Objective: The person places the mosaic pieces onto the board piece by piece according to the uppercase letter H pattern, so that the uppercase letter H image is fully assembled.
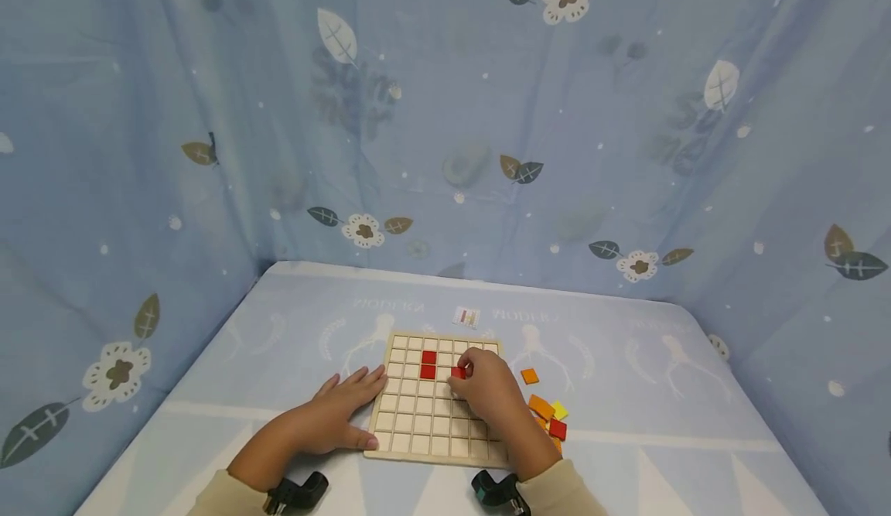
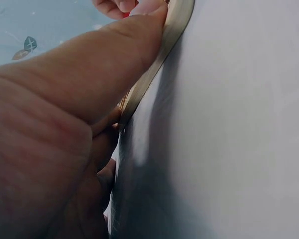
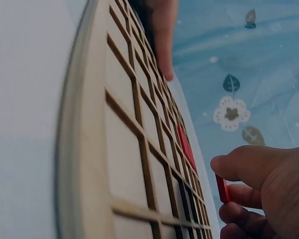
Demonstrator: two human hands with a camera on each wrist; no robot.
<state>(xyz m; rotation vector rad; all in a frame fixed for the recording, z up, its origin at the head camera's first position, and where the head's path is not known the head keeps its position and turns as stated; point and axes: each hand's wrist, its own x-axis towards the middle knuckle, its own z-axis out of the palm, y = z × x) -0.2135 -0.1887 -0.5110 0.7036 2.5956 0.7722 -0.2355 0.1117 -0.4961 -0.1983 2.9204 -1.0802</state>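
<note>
A square wooden grid board (image 1: pixel 418 425) lies on the table, and two red tiles (image 1: pixel 428 365) sit in neighbouring cells of one column. Between thumb and fingertips my right hand (image 1: pixel 490 384) pinches another red tile (image 3: pixel 222 188), held close over the board to the right of those two. My left hand (image 1: pixel 334 411) rests along the board's left edge, its fingers spread and fairly straight. In the left wrist view the thumb (image 2: pixel 124 47) lies against the wooden rim (image 2: pixel 162 55).
Right of the board lies a loose pile of orange, yellow and red tiles (image 1: pixel 558 428), with a single orange tile (image 1: pixel 530 376) farther back. A small printed card (image 1: pixel 466 317) lies behind the board. Patterned blue curtain (image 1: pixel 431 114) encloses the table's far side.
</note>
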